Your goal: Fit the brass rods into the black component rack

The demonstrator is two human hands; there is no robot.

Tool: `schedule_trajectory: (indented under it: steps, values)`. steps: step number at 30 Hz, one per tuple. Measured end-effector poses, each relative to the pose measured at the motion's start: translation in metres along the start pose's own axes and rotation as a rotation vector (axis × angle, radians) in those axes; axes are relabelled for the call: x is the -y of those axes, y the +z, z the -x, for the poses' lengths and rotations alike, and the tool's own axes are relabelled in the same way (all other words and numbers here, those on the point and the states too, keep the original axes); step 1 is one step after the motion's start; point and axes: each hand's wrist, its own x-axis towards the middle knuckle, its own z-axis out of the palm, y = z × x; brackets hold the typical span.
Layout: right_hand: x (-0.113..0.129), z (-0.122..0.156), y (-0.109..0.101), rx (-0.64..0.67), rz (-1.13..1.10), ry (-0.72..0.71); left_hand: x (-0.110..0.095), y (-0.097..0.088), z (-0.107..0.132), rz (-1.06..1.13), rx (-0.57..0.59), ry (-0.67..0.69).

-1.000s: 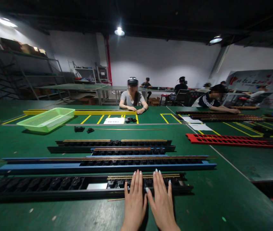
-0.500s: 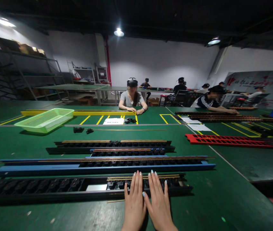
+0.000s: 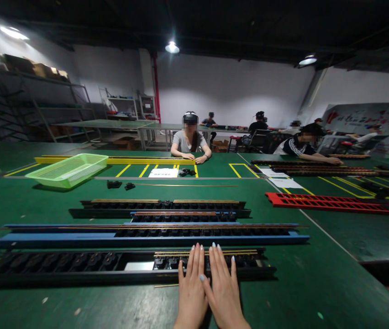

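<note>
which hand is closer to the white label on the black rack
Left. The left hand lies just right of the white label, over the black rack; the right hand lies farther right, beyond the left hand.

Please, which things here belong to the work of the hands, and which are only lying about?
In the work: left hand, right hand, brass rods, black slotted rack under the fingers.

Lying about: green plastic basket, blue rack, red rack, white paper sheet.
</note>
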Motion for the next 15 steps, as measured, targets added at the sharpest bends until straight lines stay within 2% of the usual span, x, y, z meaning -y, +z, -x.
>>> schedule_trajectory:
  steps: [6, 15]
  values:
    - [0.004, -0.003, -0.008, 0.0, -0.018, -0.001, 0.0, -0.001, -0.001, -0.004, -0.021, 0.003]
    - [0.013, -0.005, -0.002, -0.003, -0.052, 0.003, 0.0, 0.0, 0.002, -0.027, 0.016, 0.011]
